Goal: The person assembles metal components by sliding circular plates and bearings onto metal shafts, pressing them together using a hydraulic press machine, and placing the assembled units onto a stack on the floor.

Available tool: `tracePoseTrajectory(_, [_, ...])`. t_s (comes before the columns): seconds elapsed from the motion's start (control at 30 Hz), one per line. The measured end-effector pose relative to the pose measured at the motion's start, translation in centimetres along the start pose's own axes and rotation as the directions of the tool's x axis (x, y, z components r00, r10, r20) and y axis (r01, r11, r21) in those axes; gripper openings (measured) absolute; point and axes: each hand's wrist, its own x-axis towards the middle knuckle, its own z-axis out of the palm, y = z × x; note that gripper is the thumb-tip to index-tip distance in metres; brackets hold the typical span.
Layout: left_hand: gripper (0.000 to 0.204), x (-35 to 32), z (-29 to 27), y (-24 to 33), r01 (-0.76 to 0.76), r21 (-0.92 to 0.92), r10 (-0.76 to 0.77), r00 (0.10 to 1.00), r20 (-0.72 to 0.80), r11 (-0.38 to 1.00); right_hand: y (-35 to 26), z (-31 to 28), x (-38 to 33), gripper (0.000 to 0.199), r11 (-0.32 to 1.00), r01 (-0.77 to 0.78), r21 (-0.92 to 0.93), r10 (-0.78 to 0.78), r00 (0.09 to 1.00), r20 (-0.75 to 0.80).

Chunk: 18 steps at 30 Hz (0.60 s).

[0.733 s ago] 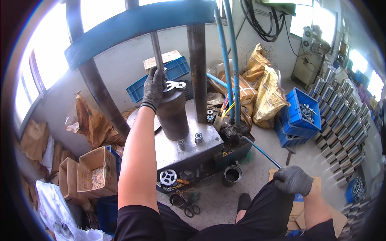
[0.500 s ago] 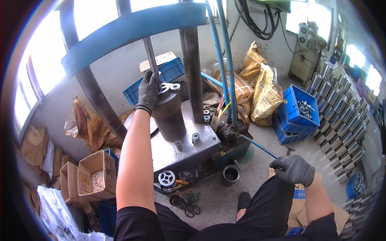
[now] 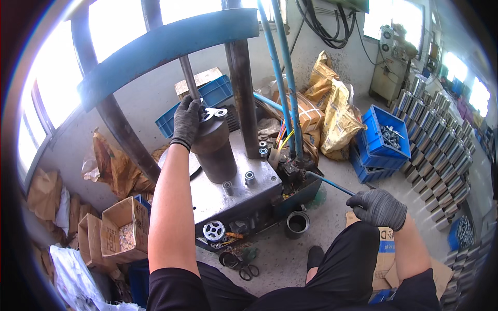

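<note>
Head view: left hand (image 3: 187, 120) pinches the metal part (image 3: 212, 113) atop the die (image 3: 212, 147); seat it flat. Right hand (image 3: 378, 207) grips the lever (image 3: 332, 184); pull steadily.

Both hands, left hand (image 3: 187, 122) and right hand (image 3: 380, 207), are covered in grey knit cloth. Dull dark metal cylinder (image 3: 212, 147), shiny metal part (image 3: 213, 113) at 12 o'clock atop it. Glossy blue plastic crate (image 3: 385, 137). Matt cardboard box (image 3: 120, 228).

A flat silvery metal part (image 3: 213, 113) lies atop the dark upright cylinder (image 3: 212, 150) on the press.
</note>
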Motion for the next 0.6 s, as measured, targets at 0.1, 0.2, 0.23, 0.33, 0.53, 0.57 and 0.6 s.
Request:
tracePoseTrajectory(0.1, [0.012, -0.1, -0.1, 0.0, 0.04, -0.044, -0.04, 0.999, 0.004, 0.998, 0.1, 0.3, -0.3, 0.033, 1.0, 0.016, -0.006, -0.016, 1.0, 0.001])
tracePoseTrajectory(0.2, [0.012, 0.1, 0.1, 0.0, 0.04, -0.041, -0.04, 0.999, 0.006, 0.998, 0.8, 0.8, -0.8, 0.032, 0.996, 0.015, -0.085, 0.002, 0.982, 0.188])
tracePoseTrajectory(0.23, [0.012, 0.1, 0.3, 0.0, 0.043, -0.059, -0.042, 0.999, 0.015, 0.997, 0.9, 0.9, -0.9, 0.032, 0.991, 0.011, -0.136, 0.035, 0.943, 0.332])
tracePoseTrajectory(0.33, [0.012, 0.2, -0.2, -0.2, 0.048, -0.081, -0.047, 0.999, 0.019, 0.996, 0.7, 0.7, -0.7, 0.033, 1.0, -0.03, 0.0, 0.03, 0.985, 0.171])
tracePoseTrajectory(0.53, [0.014, 0.2, -0.1, -0.4, 0.059, -0.041, -0.058, 0.998, 0.011, 0.997, 0.0, 0.1, -0.4, 0.029, 0.996, -0.061, -0.071, 0.077, 0.966, 0.246])
tracePoseTrajectory(0.57, [0.015, 0.5, -0.2, -0.6, 0.077, -0.032, -0.077, 0.997, 0.009, 0.997, 0.4, 0.3, -0.5, 0.03, 0.999, -0.039, -0.028, 0.043, 0.986, 0.16])
tracePoseTrajectory(0.6, [0.015, 0.4, -0.3, -0.7, 0.078, -0.03, -0.077, 0.997, 0.008, 0.997, 0.8, 0.5, -0.5, 0.03, 1.0, -0.01, 0.017, 0.009, 0.997, 0.074])
